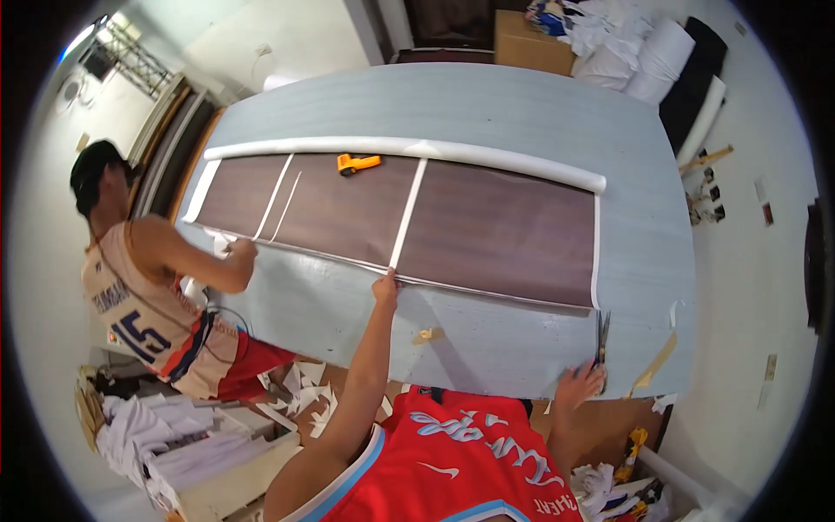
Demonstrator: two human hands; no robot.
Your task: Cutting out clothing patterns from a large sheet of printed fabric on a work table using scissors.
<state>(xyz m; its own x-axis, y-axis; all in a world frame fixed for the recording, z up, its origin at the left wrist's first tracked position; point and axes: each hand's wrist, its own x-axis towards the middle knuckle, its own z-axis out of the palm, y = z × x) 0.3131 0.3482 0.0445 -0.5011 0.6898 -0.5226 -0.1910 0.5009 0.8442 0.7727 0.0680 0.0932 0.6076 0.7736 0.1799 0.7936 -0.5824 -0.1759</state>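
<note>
On the pale blue table (pixel 348 104), a brown sheet (pixel 496 235) with white bands lies before me, its near edge pinched in my left hand (pixel 385 287), seemingly to keep it straight against the white roll (pixel 513 163) behind. My right hand (pixel 583 387) is at the handles of the scissors (pixel 604 335), perhaps parked within reach; I cannot tell if it grips them. At my left, a co-worker (pixel 148 287) reaches to the sheet's near edge, probably steadying it.

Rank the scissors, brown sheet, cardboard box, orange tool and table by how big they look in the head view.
1. Table
2. Brown sheet
3. Cardboard box
4. Orange tool and scissors: too alike to rank, with the hand partly covering the scissors.
</note>
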